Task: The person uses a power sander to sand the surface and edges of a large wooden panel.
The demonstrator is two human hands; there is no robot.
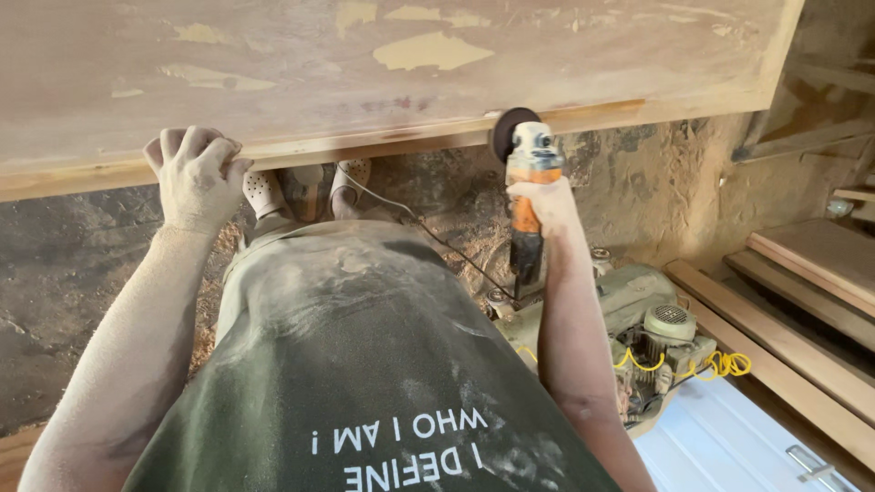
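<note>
1. Hands: I count two. My left hand (194, 173) curls closed over the near edge of the one wooden panel (383, 64).
2. My right hand (545, 208) grips the single orange angle grinder (527, 196), its disc touching the panel's near edge right of centre.
3. One black cord (428, 239) runs from the grinder towards my two perforated shoes (301, 189).
4. Between my hands the panel's edge lies open.
5. Sawdust covers the floor (82, 264); a green machine (638, 333) with a yellow coiled cable (720, 366) sits right, beside stacked planks (802, 301).
</note>
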